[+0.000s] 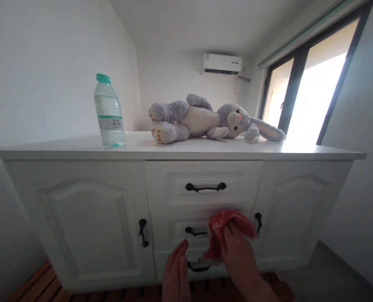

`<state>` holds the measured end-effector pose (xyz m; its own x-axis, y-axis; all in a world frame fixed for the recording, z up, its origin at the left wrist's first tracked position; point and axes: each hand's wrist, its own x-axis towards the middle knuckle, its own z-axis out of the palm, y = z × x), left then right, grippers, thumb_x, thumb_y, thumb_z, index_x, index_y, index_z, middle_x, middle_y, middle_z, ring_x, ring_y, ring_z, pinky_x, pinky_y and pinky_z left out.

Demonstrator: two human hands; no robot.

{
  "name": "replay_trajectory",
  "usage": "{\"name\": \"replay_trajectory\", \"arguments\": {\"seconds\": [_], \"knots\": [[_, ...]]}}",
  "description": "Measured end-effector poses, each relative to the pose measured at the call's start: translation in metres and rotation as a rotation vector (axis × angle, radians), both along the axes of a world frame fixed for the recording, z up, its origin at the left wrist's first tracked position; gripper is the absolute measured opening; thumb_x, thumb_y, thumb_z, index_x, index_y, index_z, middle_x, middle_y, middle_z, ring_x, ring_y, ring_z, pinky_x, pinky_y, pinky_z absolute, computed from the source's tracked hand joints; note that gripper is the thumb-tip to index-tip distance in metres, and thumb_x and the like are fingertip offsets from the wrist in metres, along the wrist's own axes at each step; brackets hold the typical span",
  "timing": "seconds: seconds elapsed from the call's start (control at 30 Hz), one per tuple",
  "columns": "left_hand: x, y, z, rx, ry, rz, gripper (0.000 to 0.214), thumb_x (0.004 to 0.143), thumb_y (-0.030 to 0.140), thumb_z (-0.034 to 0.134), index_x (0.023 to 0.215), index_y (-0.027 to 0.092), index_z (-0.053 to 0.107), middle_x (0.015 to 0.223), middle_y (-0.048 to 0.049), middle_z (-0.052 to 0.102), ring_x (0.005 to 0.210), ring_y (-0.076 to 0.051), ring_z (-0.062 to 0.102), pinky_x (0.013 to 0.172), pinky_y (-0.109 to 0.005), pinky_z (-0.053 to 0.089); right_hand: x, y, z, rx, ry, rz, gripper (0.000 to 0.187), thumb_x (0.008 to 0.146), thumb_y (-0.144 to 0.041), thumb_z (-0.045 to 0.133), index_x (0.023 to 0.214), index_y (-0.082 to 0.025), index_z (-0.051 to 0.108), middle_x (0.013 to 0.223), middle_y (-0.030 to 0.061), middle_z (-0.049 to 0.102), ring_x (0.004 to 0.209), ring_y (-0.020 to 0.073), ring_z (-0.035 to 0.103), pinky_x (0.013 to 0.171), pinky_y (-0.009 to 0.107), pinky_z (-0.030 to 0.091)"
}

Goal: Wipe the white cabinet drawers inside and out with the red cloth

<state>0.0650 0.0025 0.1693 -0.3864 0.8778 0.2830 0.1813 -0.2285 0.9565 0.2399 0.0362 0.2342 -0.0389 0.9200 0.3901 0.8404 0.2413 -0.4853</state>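
My right hand (238,256) grips a red cloth (225,228) and presses it against the front of the middle drawer (180,230) of a white cabinet (88,218), covering part of that drawer's black handle. My left hand (176,272) is just to its left, fingers straight and together, holding nothing, in front of the lowest drawer (173,260). The top drawer (205,186) above them is closed.
On the cabinet top (142,147) stand a clear water bottle (109,111) with a green cap and a grey plush rabbit (205,119) lying on its side. A large window (312,84) is at right, an air conditioner (221,63) on the back wall. Wooden slats (41,287) lie on the floor.
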Motion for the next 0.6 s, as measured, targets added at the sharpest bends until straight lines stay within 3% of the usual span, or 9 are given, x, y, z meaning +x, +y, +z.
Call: {"name": "replay_trajectory", "arguments": {"seconds": [0.07, 0.13, 0.23, 0.33, 0.4, 0.47, 0.53, 0.6], "knots": [[-0.001, -0.007, -0.014, -0.031, -0.085, -0.004, 0.056, 0.091, 0.059, 0.04, 0.109, 0.018, 0.075, 0.124, -0.0138, 0.073, 0.12, -0.03, 0.063, 0.114, -0.049, 0.044, 0.007, 0.004, 0.012, -0.108, -0.285, -0.008, 0.049, 0.082, -0.007, 0.04, 0.124, -0.015, 0.064, 0.129, 0.0204, 0.064, 0.107, 0.0359, 0.067, 0.088, 0.048, 0.053], [-0.004, -0.013, -0.019, -0.091, -0.129, -0.07, 0.057, 0.089, 0.062, 0.042, 0.108, 0.018, 0.075, 0.12, -0.0136, 0.075, 0.116, -0.03, 0.066, 0.111, -0.049, 0.047, -0.005, 0.011, 0.021, -0.192, -0.421, 0.041, 0.048, 0.079, -0.003, 0.041, 0.119, -0.012, 0.067, 0.119, 0.0204, 0.069, 0.098, 0.0357, 0.07, 0.08, 0.046, 0.054], [-0.012, -0.017, -0.012, -0.191, -0.151, -0.122, 0.06, 0.087, 0.065, 0.042, 0.108, 0.019, 0.074, 0.114, -0.013, 0.078, 0.108, -0.03, 0.069, 0.106, -0.048, 0.05, -0.035, 0.022, 0.027, -0.171, -0.424, 0.204, 0.037, 0.076, -0.006, 0.05, 0.106, -0.011, 0.072, 0.105, 0.0194, 0.075, 0.094, 0.0347, 0.072, 0.081, 0.043, 0.054], [-0.019, -0.015, -0.014, -0.268, -0.16, -0.072, 0.063, 0.085, 0.067, 0.041, 0.103, 0.018, 0.075, 0.105, -0.0131, 0.08, 0.1, -0.031, 0.071, 0.1, -0.048, 0.051, -0.054, 0.029, 0.028, -0.139, -0.38, 0.332, 0.032, 0.071, -0.01, 0.058, 0.099, -0.011, 0.074, 0.101, 0.0185, 0.077, 0.094, 0.0331, 0.072, 0.083, 0.04, 0.054], [-0.022, -0.01, -0.031, -0.292, -0.173, -0.051, 0.058, 0.082, 0.066, 0.047, 0.097, 0.018, 0.075, 0.101, -0.0125, 0.079, 0.094, -0.031, 0.071, 0.093, -0.046, 0.053, -0.055, 0.032, 0.028, -0.152, -0.4, 0.323, 0.033, 0.069, -0.009, 0.059, 0.099, -0.012, 0.074, 0.104, 0.018, 0.076, 0.095, 0.0324, 0.072, 0.082, 0.039, 0.054], [-0.021, -0.003, -0.06, -0.354, -0.294, -0.046, 0.044, 0.075, 0.058, 0.061, 0.089, 0.018, 0.074, 0.095, -0.0105, 0.079, 0.085, -0.028, 0.07, 0.085, -0.041, 0.054, -0.052, 0.032, 0.028, -0.183, -0.448, 0.294, 0.036, 0.068, -0.004, 0.056, 0.098, -0.014, 0.074, 0.102, 0.0165, 0.077, 0.094, 0.0314, 0.072, 0.081, 0.039, 0.054], [-0.015, 0.008, -0.092, -0.511, -0.578, -0.04, 0.027, 0.065, 0.041, 0.074, 0.081, 0.019, 0.072, 0.082, -0.006, 0.076, 0.074, -0.023, 0.069, 0.075, -0.036, 0.055, -0.046, 0.028, 0.025, -0.196, -0.47, 0.266, 0.04, 0.066, 0.001, 0.053, 0.098, -0.013, 0.074, 0.101, 0.0173, 0.076, 0.094, 0.0319, 0.071, 0.083, 0.04, 0.053], [-0.004, 0.021, -0.118, -0.608, -0.736, -0.046, 0.018, 0.066, 0.032, 0.074, 0.077, 0.02, 0.067, 0.067, -0.0022, 0.07, 0.06, -0.02, 0.067, 0.064, -0.035, 0.054, -0.037, 0.02, 0.016, -0.16, -0.345, 0.276, 0.046, 0.068, 0.0, 0.052, 0.107, -0.012, 0.073, 0.111, 0.0177, 0.075, 0.103, 0.0325, 0.069, 0.091, 0.042, 0.052]]}}
